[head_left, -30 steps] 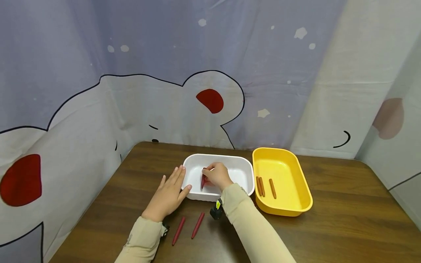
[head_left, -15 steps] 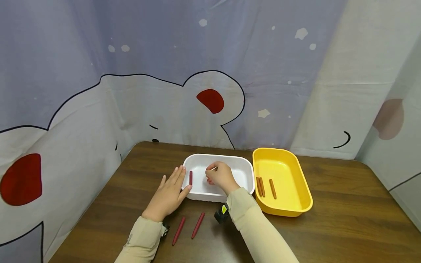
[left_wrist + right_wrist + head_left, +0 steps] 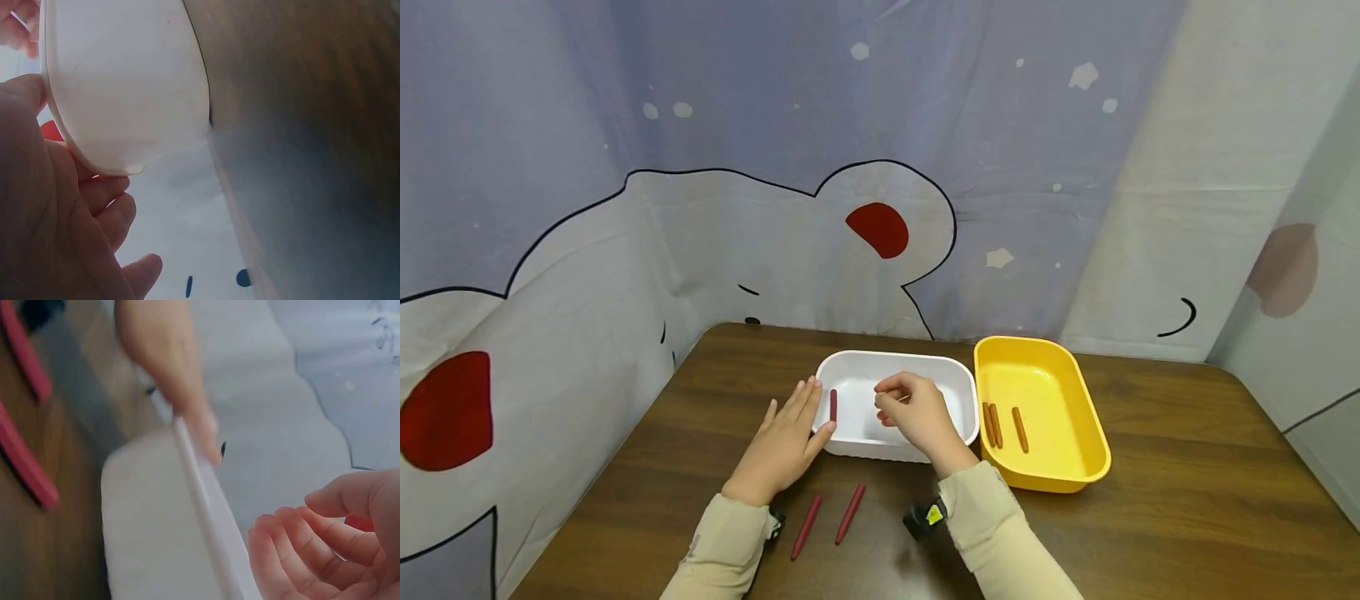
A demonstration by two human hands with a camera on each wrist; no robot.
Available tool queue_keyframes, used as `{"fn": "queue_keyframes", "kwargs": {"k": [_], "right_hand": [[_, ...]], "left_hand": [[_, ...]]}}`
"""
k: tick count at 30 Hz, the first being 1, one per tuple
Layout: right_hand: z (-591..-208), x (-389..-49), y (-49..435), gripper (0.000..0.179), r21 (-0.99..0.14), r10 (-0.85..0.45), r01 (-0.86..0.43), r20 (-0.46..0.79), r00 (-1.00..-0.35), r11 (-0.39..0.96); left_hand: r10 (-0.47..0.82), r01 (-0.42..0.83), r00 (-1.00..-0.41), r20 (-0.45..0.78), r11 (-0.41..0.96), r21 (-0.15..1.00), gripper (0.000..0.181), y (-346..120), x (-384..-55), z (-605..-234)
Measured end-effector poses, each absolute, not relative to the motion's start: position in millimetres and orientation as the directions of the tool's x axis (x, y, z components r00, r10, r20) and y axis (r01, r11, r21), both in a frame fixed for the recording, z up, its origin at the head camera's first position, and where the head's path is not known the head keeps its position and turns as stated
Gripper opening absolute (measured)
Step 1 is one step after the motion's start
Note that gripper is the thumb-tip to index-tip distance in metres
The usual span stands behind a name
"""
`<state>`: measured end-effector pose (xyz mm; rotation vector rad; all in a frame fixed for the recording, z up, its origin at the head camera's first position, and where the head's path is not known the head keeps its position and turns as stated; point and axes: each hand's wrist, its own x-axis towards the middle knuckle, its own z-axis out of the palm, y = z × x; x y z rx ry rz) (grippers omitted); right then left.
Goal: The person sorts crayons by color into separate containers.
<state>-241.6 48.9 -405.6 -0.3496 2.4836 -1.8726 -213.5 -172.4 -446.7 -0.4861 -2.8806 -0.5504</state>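
My left hand [image 3: 786,450] lies with straight fingers along the left end of a white tray [image 3: 925,454]. In the left wrist view its thumb [image 3: 28,90] touches the tray's rim and the fingers lie against the outside. One dark red crayon [image 3: 832,406] lies inside, at the tray's left end. Over the middle of the tray hovers my right hand [image 3: 921,417], fingers loosely bent; the right wrist view shows nothing between the fingers [image 3: 306,544]. Two more dark red crayons [image 3: 806,527] [image 3: 850,514] lie on the table in front of the tray.
Right beside the white tray stands a yellow tray [image 3: 1093,446] with three orange-brown crayons [image 3: 1020,429] in its left part. Both stand on a brown wooden table [image 3: 1187,467]. A printed curtain [image 3: 760,100] hangs behind the table's far edge.
One second ago my right hand held the dark red crayon in the white tray. The crayon now lies at the left end, let go, and the hand has drawn back rightward. The left hand stays put.
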Motion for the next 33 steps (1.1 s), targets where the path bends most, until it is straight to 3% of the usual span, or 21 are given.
{"fn": "queue_keyframes", "kwargs": {"k": [15, 26, 33], "right_hand": [[-409.2, -193.9, 52.2, 0.018, -0.981, -0.364, -0.149, 0.093, -0.927, 0.128], [-436.9, -184.5, 50.4, 0.006, -0.944, -0.407, -0.122, -0.015, -0.913, 0.307], [-451.5, -180.6, 45.7, 0.018, -0.843, -0.391, -0.221, 0.014, -0.920, 0.491]], "left_hand": [[0.271, 0.324, -0.943, 0.191, 0.878, 0.353, 0.069, -173.3, -215.8, -447.5], [0.274, 0.328, -0.942, 0.195, 0.875, 0.357, 0.069, -173.2, -215.3, -446.6], [0.284, 0.333, -0.941, 0.183, 0.873, 0.355, 0.070, -173.2, -216.0, -447.0]]}}
